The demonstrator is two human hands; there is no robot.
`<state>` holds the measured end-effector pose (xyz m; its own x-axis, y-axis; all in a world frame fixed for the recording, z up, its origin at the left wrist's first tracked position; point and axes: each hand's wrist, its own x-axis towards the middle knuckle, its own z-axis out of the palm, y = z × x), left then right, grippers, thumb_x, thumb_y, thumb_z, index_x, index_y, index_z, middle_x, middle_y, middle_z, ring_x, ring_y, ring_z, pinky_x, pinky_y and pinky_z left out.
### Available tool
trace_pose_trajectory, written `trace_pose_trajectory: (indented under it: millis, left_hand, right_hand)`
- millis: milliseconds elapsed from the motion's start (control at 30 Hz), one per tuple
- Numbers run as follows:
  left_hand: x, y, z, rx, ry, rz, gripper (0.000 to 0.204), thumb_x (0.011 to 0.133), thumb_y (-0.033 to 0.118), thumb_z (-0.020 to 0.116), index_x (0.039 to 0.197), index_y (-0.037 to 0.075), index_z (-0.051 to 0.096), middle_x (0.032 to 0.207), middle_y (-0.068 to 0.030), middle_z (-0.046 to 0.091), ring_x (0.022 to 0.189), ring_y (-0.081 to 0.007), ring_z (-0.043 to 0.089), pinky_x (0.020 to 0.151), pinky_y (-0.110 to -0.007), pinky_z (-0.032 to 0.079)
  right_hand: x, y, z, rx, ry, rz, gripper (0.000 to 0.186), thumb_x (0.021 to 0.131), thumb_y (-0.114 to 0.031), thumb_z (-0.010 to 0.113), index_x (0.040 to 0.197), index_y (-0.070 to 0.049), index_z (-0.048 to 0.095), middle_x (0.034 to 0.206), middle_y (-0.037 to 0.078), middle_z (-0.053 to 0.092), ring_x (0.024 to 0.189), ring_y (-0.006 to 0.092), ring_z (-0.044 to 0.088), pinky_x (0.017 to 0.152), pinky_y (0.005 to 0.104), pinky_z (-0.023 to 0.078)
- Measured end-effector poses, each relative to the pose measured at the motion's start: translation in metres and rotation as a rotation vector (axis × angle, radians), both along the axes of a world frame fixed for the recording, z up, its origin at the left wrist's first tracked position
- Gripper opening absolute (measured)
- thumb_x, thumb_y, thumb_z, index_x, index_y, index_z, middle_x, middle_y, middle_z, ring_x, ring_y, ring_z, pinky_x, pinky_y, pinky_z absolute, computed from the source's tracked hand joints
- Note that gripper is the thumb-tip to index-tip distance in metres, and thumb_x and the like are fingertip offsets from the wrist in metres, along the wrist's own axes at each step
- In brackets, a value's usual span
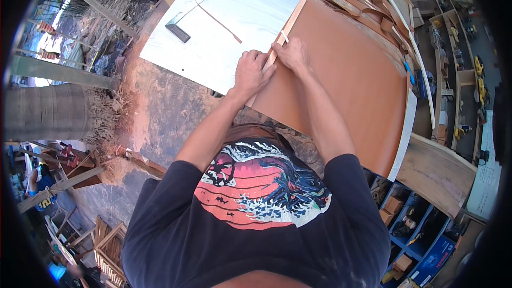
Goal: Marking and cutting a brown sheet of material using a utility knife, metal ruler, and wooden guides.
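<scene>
A narrow wooden strip [292, 17] lies along the line where a white wood-grain panel [213, 37] meets a brown panel [346, 74]. My left hand [253, 74] is closed over the strip's near part, fingers resting at its white-panel side. Just beyond it, my right hand [292, 54] is closed at the strip's brown-panel side. From its fingertips juts a short, thin pale stick [285, 36], too small to identify. On the white panel lie a try square [179, 29] with a dark stock and a thin bent brown strip [216, 20].
Coils of brown edge banding [352, 5] and long thin strips lie at the far right. Shelves with yellow tools [480, 88] stand on the right. Blue cubbies [418, 224] with wood blocks sit below the panels. A tree trunk [48, 112] and wooden frames are at left.
</scene>
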<state>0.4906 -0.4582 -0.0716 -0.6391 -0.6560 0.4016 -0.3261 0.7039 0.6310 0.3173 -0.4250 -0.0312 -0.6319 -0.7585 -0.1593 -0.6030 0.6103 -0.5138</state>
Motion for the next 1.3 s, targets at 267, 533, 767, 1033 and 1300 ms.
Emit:
trace_pose_trajectory:
  millis: [267, 533, 767, 1033, 1300]
  left_hand:
    - [0.1, 0.017, 0.02, 0.093, -0.105, -0.306, 0.05, 0.08, 0.032, 0.084, 0.12, 0.005, 0.072, 0.127, -0.0122, 0.066, 0.125, -0.0357, 0.053, 0.108, -0.048, 0.043]
    - [0.109, 0.028, 0.008, 0.013, -0.08, -0.382, 0.051, 0.074, 0.02, 0.086, 0.12, 0.004, 0.072, 0.135, -0.0106, 0.066, 0.133, -0.0385, 0.052, 0.116, -0.054, 0.04]
    - [0.115, 0.032, 0.003, 0.036, -0.061, -0.365, 0.048, 0.076, 0.014, 0.083, 0.122, 0.005, 0.072, 0.134, -0.0103, 0.068, 0.136, -0.0381, 0.053, 0.118, -0.058, 0.037]
    - [0.112, 0.031, 0.004, 0.074, -0.016, -0.381, 0.052, 0.076, 0.013, 0.084, 0.125, 0.005, 0.071, 0.134, -0.0101, 0.069, 0.136, -0.0367, 0.053, 0.119, -0.06, 0.036]
    - [0.109, 0.033, 0.008, 0.022, -0.057, -0.379, 0.051, 0.077, 0.015, 0.084, 0.126, 0.009, 0.072, 0.134, -0.0054, 0.069, 0.136, -0.0319, 0.053, 0.12, -0.058, 0.034]
  right_hand:
    - [0.002, 0.008, 0.004, -0.054, 0.034, -0.014, 0.052, 0.086, -0.039, 0.076, 0.109, 0.007, 0.07, 0.098, 0.031, 0.073, 0.095, 0.0475, 0.071, 0.085, 0.0542, 0.056]
    - [0.005, 0.009, 0.012, 0.001, -0.033, -0.09, 0.047, 0.084, -0.036, 0.076, 0.106, 0.005, 0.071, 0.096, 0.028, 0.074, 0.094, 0.0447, 0.072, 0.085, 0.0524, 0.056]
    - [0.006, 0.005, 0.017, 0.065, -0.027, -0.096, 0.047, 0.082, -0.036, 0.077, 0.105, 0.006, 0.071, 0.097, 0.028, 0.074, 0.097, 0.0447, 0.072, 0.086, 0.052, 0.056]
    - [0.002, 0.002, 0.025, 0.069, 0.01, -0.068, 0.048, 0.08, -0.035, 0.077, 0.098, 0.009, 0.074, 0.097, 0.033, 0.073, 0.094, 0.0461, 0.073, 0.083, 0.0511, 0.058]
    - [-0.001, 0.003, 0.026, 0.059, 0.012, -0.094, 0.05, 0.078, -0.037, 0.082, 0.098, 0.008, 0.074, 0.099, 0.032, 0.073, 0.095, 0.0449, 0.073, 0.083, 0.0507, 0.058]
